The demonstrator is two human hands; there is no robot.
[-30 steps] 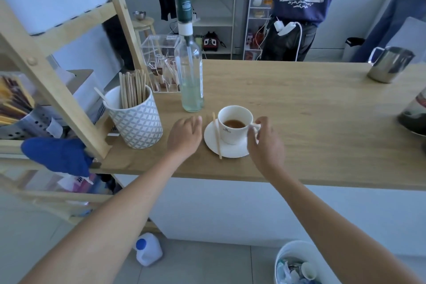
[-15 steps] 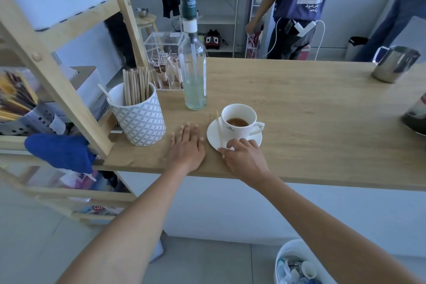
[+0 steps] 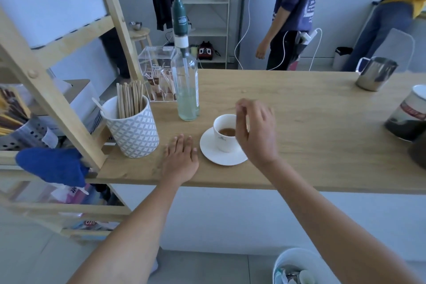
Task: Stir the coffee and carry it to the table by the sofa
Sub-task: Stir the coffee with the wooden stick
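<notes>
A white cup (image 3: 222, 139) of brown coffee stands on a white saucer (image 3: 221, 159) near the front edge of the wooden counter (image 3: 311, 134). My right hand (image 3: 258, 131) hovers right over the cup, thumb and fingers pinched together above the coffee. The wooden stirrer no longer lies on the saucer, and the pinched fingers hide most of it. My left hand (image 3: 181, 159) rests flat on the counter, palm down, just left of the saucer and holding nothing.
A patterned mug of wooden stirrers (image 3: 134, 131) and a glass bottle (image 3: 187, 90) stand left of and behind the cup. A steel pitcher (image 3: 374, 74) and a tin (image 3: 408, 115) sit at the right. A wooden shelf frame (image 3: 57, 90) rises at the left. Two people (image 3: 292, 14) stand beyond the counter.
My right hand left the cup's handle, came down on the saucer's front edge where the stirrer lay, then rose pinched over the cup. The stirrer is gone from the saucer. My left hand flattened.
</notes>
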